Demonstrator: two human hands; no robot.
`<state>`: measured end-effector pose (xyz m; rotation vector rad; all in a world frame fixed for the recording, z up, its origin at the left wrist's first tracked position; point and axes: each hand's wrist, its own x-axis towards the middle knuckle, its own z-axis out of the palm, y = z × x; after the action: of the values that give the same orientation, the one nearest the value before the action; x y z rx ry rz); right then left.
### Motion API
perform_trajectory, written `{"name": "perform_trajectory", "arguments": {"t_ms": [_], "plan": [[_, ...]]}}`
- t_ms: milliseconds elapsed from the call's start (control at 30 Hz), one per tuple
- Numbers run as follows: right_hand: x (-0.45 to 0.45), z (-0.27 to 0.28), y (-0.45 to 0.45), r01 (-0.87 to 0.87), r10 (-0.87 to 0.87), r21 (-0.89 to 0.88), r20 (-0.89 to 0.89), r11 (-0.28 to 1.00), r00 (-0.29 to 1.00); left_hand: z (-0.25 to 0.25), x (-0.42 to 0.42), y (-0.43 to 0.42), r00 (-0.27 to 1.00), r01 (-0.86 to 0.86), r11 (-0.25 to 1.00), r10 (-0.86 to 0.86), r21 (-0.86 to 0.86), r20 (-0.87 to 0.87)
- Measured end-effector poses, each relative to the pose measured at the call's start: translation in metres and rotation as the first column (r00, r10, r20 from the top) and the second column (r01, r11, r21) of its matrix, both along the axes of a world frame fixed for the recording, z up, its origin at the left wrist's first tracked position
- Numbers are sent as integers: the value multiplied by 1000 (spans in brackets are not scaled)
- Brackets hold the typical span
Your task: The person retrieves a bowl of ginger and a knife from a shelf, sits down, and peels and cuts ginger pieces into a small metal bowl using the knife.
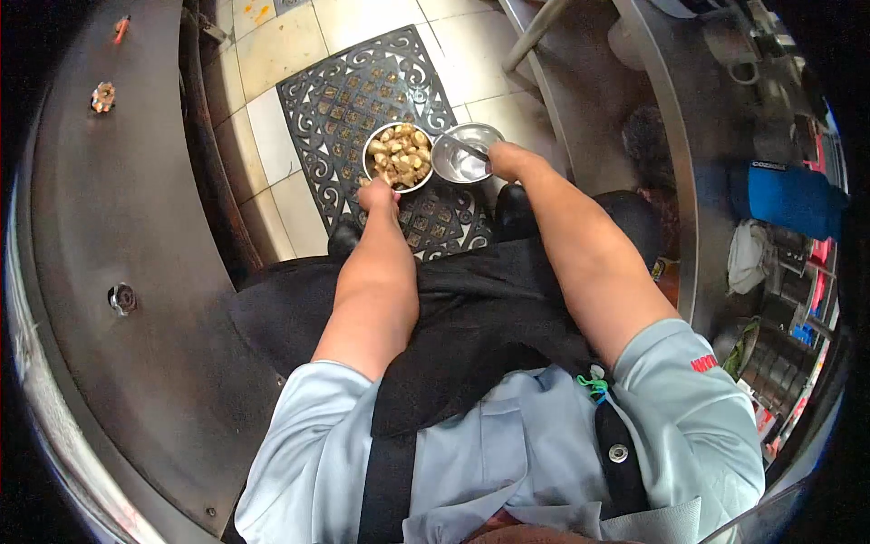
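Observation:
A white-rimmed bowl [366, 156] stands low over the floor mat, full of knobbly, partly peeled ginger [399, 154]. At its near edge is my left hand [379, 194], fingers closed on what looks like a piece of ginger, mostly hidden by the hand. My right hand [515, 161] grips a knife [464, 145] whose narrow grey blade points left over a shiny metal bowl [462, 170]. The two bowls sit side by side with their rims close together. Little shows inside the metal bowl beyond reflections.
Under the bowls lies a black patterned mat [349, 95] on pale tiles [281, 45]. A dark metal counter [118, 199] runs along the left, with small knobs on it. Metal shelf legs [666, 118] and a blue cloth [788, 195] are at the right.

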<state>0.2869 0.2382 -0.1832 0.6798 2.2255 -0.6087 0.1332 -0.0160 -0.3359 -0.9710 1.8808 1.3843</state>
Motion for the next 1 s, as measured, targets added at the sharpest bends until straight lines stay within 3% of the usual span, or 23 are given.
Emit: {"name": "perform_trajectory", "arguments": {"t_ms": [100,133,167,267,433,500,600,633,667,733,767,800,867,967,1000], "plan": [[-1,-27,-9,-16,15,-34,-28,999,1000,44,-16,0,993,30,999,-31,-12,-117],[-5,-26,-17,0,-2,-47,-40,999,999,44,-23,-4,989,74,996,-80,-54,-125],[-2,-23,-25,66,-70,-76,-54,995,996,14,-32,-7,974,3,1000,-10,-30,-228],[-2,-48,-35,42,-51,-212,-38,976,998,60,-35,3,980,50,996,-64,-79,-188],[-12,-51,-52,-116,101,-154,-106,981,989,33,-42,-1,984,94,995,-95,-19,-150],[-11,-49,-45,-80,68,-222,-61,972,996,30,-34,-1,977,118,993,-117,-7,-177],[-17,-22,-29,-126,115,-194,-67,973,991,23,-25,-10,772,126,915,-333,-383,-541],[-27,9,-23,-106,101,-180,-37,978,994,64,-12,-6,798,177,946,-299,-270,-524],[-32,30,-22,-86,86,-170,-8,982,996,89,-5,-5,798,372,891,-451,-262,-400],[-45,41,-10,-45,34,-196,-59,980,998,119,4,-3,672,703,691,-723,-169,-160],[-51,45,-8,-28,9,-211,-88,977,996,115,8,-5,630,769,639,-765,-35,-129],[-54,61,-11,3,-29,-213,-121,977,992,105,13,-6,580,814,571,-807,101,-109],[-54,99,-20,74,-116,-222,-183,972,976,90,23,-6,695,700,637,-711,323,-106],[-29,133,-33,140,-213,-339,-189,930,959,100,28,-7,689,710,652,-722,264,-68],[-18,145,-40,162,-243,-373,-180,914,953,97,19,-10,627,768,592,-772,245,-102]]}}
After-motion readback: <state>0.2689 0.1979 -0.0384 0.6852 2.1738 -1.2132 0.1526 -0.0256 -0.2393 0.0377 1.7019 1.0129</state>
